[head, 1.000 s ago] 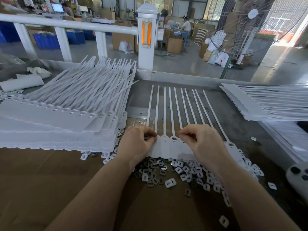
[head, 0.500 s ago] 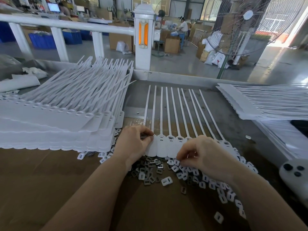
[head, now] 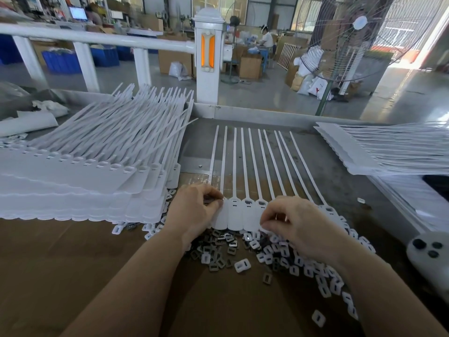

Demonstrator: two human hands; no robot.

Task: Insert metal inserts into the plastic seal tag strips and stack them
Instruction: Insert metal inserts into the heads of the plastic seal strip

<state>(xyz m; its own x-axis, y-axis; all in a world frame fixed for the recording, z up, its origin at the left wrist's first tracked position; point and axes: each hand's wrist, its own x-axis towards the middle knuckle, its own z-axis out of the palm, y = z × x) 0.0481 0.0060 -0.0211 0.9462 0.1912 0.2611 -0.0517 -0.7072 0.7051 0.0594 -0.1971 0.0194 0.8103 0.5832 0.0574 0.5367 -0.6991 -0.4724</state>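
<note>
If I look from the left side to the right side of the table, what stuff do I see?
Big stack of white tag strips → left hand → strip being filled → right hand → second stack of strips → white controller.

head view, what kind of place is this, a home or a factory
Most likely a factory assembly floor. Big stacks of white seal tag strips lie on the bench, a pile of loose inserts sits by the hands, and cardboard boxes and an industrial fan stand behind.

- Seal tag strip (head: 235, 216): white plastic, smooth, matt.
- Loose inserts (head: 220, 242): dull grey metal; white plastic caps (head: 242, 265).
- Tabletop (head: 73, 263): brown cardboard, matt; grey metal beyond.
</note>
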